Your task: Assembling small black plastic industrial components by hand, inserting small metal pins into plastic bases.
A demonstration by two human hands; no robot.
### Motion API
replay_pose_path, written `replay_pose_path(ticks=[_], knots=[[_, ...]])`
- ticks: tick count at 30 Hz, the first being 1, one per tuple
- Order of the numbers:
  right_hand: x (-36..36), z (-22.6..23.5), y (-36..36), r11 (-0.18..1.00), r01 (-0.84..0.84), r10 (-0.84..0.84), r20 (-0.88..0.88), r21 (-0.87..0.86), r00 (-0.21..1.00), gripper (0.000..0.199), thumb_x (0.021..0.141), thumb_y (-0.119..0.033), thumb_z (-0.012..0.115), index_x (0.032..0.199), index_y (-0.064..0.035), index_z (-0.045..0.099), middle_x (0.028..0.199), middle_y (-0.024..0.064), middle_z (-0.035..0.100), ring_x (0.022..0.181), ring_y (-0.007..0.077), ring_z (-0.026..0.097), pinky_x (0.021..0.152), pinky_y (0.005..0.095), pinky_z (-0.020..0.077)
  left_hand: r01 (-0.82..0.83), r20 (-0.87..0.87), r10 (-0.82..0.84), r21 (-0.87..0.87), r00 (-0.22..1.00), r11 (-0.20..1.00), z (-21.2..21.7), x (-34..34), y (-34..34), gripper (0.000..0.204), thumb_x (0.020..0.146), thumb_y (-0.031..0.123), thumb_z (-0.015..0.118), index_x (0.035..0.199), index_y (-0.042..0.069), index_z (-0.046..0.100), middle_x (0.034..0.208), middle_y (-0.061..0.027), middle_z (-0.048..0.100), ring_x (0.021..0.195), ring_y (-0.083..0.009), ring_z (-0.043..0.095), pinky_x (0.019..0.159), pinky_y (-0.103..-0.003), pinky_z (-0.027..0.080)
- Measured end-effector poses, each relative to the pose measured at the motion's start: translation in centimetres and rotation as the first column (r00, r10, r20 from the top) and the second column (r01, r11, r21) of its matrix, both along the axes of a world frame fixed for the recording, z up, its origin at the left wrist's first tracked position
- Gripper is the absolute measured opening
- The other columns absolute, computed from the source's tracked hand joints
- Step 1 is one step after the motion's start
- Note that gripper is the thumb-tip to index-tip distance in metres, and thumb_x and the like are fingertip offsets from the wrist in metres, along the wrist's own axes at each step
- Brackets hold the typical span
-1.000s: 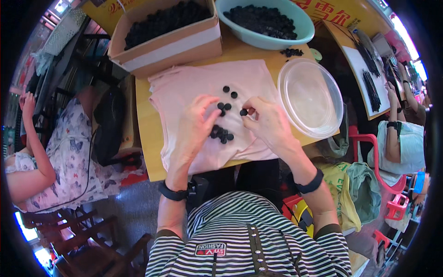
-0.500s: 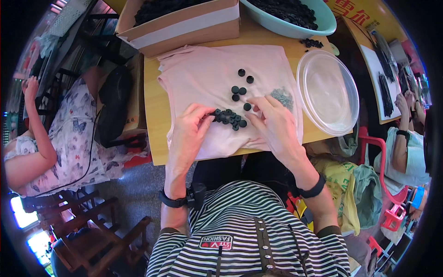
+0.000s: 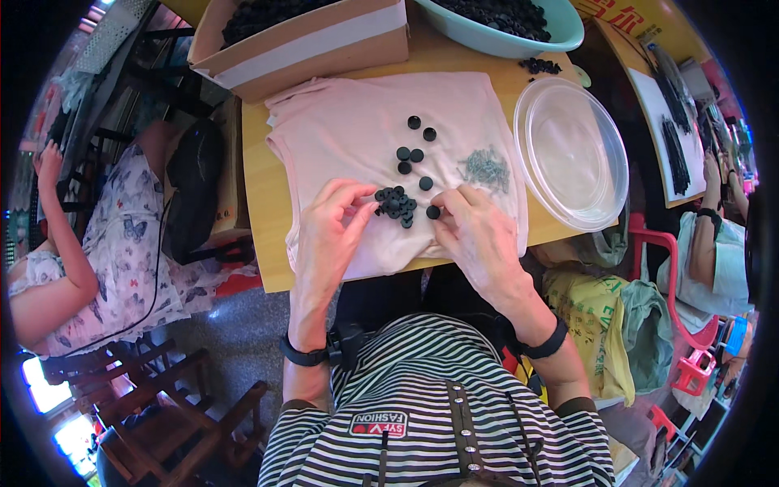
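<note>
My right hand (image 3: pixel 480 239) pinches a round black cap (image 3: pixel 433 212) between thumb and fingers, low over the pink cloth (image 3: pixel 341 114). Across from it, my left hand (image 3: pixel 331 226) has thumb and forefinger brought together at the left edge of a heap of small black parts (image 3: pixel 396 203); anything between those fingertips is too small to make out. Beyond the heap, several loose black caps (image 3: pixel 404 154) lie scattered on the cloth. A small pile of thin silvery pins (image 3: pixel 485 167) lies on the cloth, beyond my right hand.
A cardboard box (image 3: pixel 316 49) and a pale green basin (image 3: pixel 503 40), both full of black parts, stand at the table's far side. A clear plastic lid (image 3: pixel 568 154) lies at right. People sit left and right; a red plastic chair (image 3: pixel 669 276) stands at right.
My right hand has closed on a black cap from the right side of the heap, its fingers having been apart before. The left hand stays by the heap. The view has shifted slightly.
</note>
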State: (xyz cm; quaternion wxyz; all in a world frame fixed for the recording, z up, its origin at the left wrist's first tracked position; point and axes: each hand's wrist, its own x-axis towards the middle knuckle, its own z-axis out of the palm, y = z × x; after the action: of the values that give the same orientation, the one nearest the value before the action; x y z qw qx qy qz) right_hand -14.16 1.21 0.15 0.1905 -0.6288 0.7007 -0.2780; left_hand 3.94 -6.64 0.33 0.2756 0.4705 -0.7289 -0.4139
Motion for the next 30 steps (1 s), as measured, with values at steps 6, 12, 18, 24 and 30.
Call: replay_pose_path(ticks=[6, 12, 18, 24, 30], knots=[[1.5, -0.2, 0.1, 0.992, -0.063, 0.058, -0.049, -0.106, 0.997, 0.020, 0.070, -0.010, 0.072, 0.085, -0.0088, 0.058, 0.084, 0.0058, 0.054, 0.085, 0.0239, 0.058, 0.065, 0.0345, 0.0503, -0.031, 0.009, 0.031, -0.015, 0.999, 0.999, -0.1, 0.3, 0.5, 0.018, 0.083, 0.003, 0.065, 0.101, -0.002, 0.066, 0.095, -0.0091, 0.064, 0.081, -0.0154, 0.062, 0.073, -0.025, 0.049], [2.3, -1.3, -0.5, 0.994, 0.015, -0.028, -0.122, -0.105, 0.992, 0.024, 0.068, -0.015, 0.074, 0.082, -0.0067, 0.058, 0.085, 0.0050, 0.055, 0.085, 0.0222, 0.059, 0.064, 0.0343, 0.0506, -0.070, -0.014, 0.070, -0.033, 0.997, 0.997, -0.6, 0.1, 0.8, 0.017, 0.084, 0.004, 0.065, 0.100, -0.002, 0.065, 0.092, -0.0099, 0.063, 0.075, -0.0175, 0.063, 0.069, -0.027, 0.050], [1.6, -0.8, 0.8, 0.997, 0.027, -0.012, 0.213, -0.066, 0.977, 0.018, 0.073, -0.006, 0.067, 0.088, -0.0039, 0.056, 0.080, 0.0111, 0.058, 0.075, 0.0295, 0.061, 0.064, 0.0376, 0.0502, -0.086, -0.001, 0.087, -0.027, 0.996, 0.996, 0.1, -0.6, 0.7, 0.015, 0.084, 0.003, 0.065, 0.099, -0.001, 0.066, 0.093, -0.0097, 0.064, 0.075, -0.0171, 0.062, 0.068, -0.027, 0.050], [-0.6, -0.2, 2.0, 0.992, 0.041, -0.023, 0.150, -0.118, 0.988, 0.019, 0.076, 0.002, 0.062, 0.093, -0.0013, 0.055, 0.084, 0.0124, 0.057, 0.076, 0.0296, 0.061, 0.065, 0.0376, 0.0510, 0.089, -0.072, -0.102, -0.164, 0.992, 0.982, 0.3, -5.4, 0.4, 0.012, 0.081, 0.001, 0.065, 0.093, 0.000, 0.066, 0.091, -0.0097, 0.063, 0.085, -0.0241, 0.060, 0.072, -0.032, 0.049], [-2.0, -0.8, 2.6, 0.998, -0.025, 0.014, -0.210, -0.051, 0.978, 0.024, 0.074, -0.003, 0.062, 0.097, -0.0021, 0.059, 0.092, 0.0086, 0.056, 0.088, 0.0252, 0.058, 0.070, 0.0346, 0.0510, 0.242, 0.128, -0.206, -0.433, 0.970, 0.868, -1.7, -9.1, -0.7, 0.012, 0.077, 0.001, 0.065, 0.089, 0.001, 0.066, 0.091, -0.0088, 0.062, 0.089, -0.0272, 0.057, 0.076, -0.036, 0.048]])
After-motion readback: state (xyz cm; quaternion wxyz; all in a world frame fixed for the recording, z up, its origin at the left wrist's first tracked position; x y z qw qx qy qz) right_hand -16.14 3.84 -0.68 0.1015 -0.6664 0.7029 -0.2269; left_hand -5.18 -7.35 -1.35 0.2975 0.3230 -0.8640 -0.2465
